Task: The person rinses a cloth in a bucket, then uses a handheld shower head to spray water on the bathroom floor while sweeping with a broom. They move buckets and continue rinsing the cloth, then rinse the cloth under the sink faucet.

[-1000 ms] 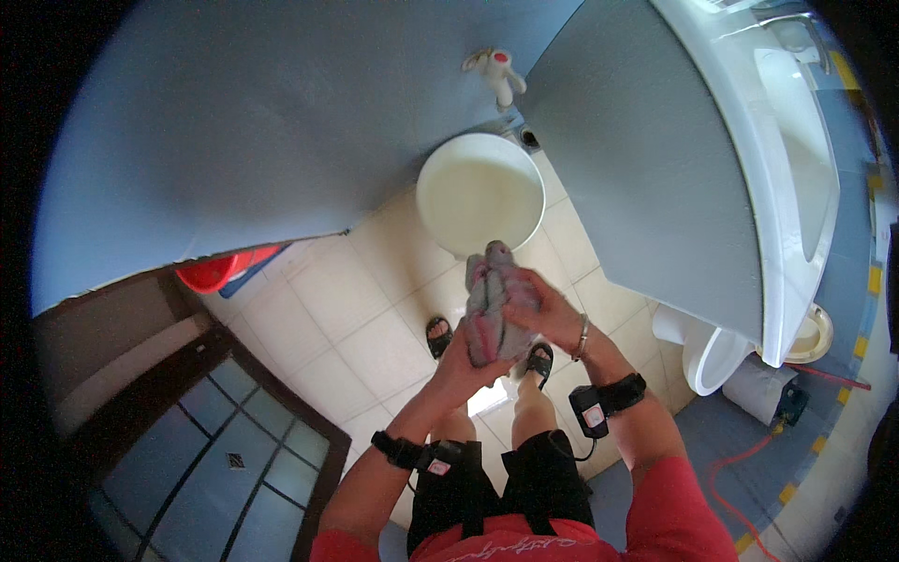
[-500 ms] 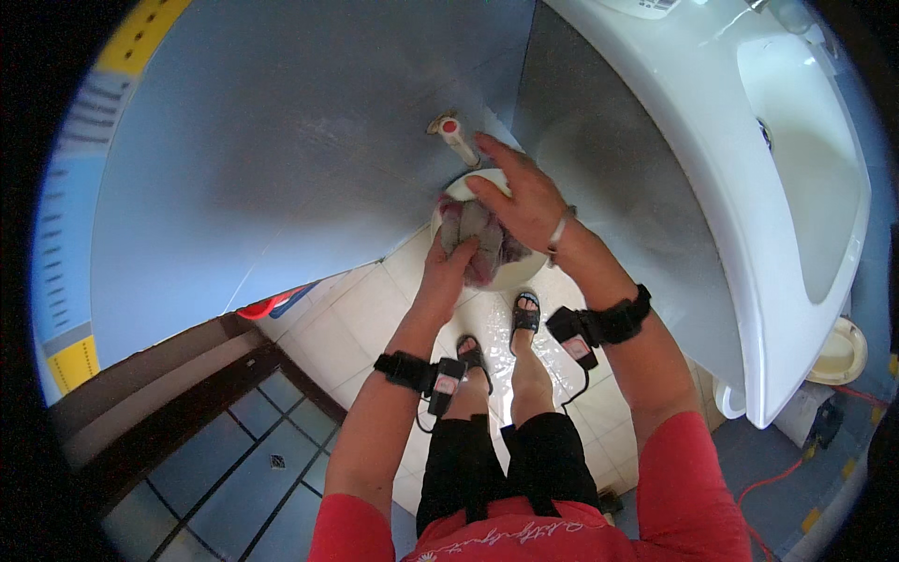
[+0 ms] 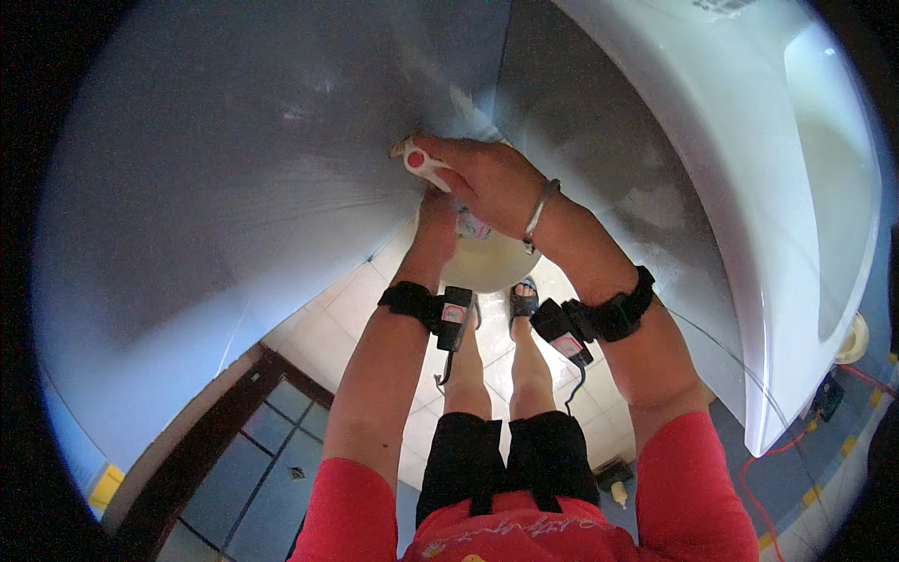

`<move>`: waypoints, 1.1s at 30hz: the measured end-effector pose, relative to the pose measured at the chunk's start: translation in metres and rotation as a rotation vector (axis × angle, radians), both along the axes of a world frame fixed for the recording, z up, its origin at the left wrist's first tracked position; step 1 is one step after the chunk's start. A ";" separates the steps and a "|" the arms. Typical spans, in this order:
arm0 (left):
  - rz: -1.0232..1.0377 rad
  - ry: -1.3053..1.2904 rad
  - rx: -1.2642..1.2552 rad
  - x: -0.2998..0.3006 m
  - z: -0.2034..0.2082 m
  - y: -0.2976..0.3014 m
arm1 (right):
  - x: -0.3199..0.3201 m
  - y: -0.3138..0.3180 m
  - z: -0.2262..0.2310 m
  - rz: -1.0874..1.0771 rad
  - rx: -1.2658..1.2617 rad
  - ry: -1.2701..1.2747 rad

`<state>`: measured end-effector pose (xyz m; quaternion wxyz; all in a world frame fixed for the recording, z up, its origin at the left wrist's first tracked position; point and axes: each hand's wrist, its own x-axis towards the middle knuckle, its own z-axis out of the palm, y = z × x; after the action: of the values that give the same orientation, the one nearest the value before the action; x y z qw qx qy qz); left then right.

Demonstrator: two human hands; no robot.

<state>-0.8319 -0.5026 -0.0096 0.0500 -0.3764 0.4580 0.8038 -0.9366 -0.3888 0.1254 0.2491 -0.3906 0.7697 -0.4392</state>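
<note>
On the wall is a white tap [image 3: 433,167] with a red dot on its end. My right hand [image 3: 496,183] is closed round the tap, fingers over the top and thumb below. Just under it, my left hand [image 3: 438,225] reaches up beside the tap, its fingers largely hidden behind the right hand. Close to the left hand shows a small pale bluish thing [image 3: 474,226], too little visible to name; whether the hand holds it, I cannot tell. Below both hands stands a round off-white basin or bucket [image 3: 487,267], its far part covered by my hands.
A white washbasin [image 3: 749,234] curves along the right side. Grey wall panels [image 3: 243,187] rise ahead and to the left. Pale floor tiles [image 3: 375,290] lie under my sandalled feet [image 3: 524,298]. A red cord [image 3: 749,468] trails at the lower right.
My right hand has moved up and left from above the basin to grasp the tap. My left hand has risen toward it. The grey-pink cloth-like bundle is no longer visible.
</note>
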 end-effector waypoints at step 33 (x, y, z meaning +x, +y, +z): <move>-0.003 -0.270 0.202 0.039 0.043 0.030 | 0.067 0.036 -0.114 -0.435 -0.178 -0.310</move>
<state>-0.7926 -0.4728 0.0338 0.1498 -0.4733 0.3644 0.7879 -0.8695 -0.3526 0.0112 0.2286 -0.1649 0.7464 -0.6029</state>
